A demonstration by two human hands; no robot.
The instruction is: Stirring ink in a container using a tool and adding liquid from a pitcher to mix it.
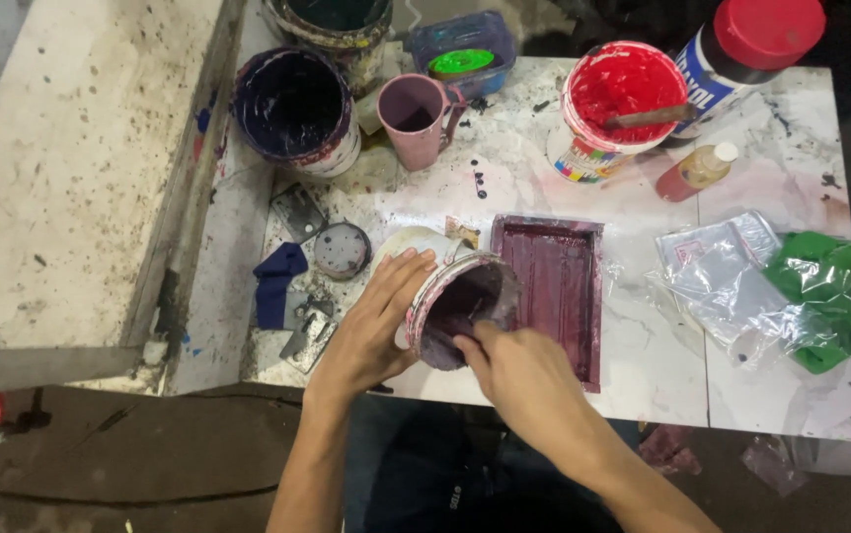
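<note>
Left hand (371,321) gripping a tilted purple-stained paint tub (460,306) at frame centre, right hand (519,370) fingers pinched inside its mouth, maroon tray (564,296) just right on the counter (662,355)

hands 2 (371,321) | paint tubs 4 (294,106) | mug 1 (414,118) | tray 1 (559,286) | bottles 2 (699,170)

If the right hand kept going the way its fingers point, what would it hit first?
The right hand points up-left into the tilted paint can that the left hand steadies. It would most likely meet the can's dark purple inside first; how deep its fingers already reach is unclear.
</note>
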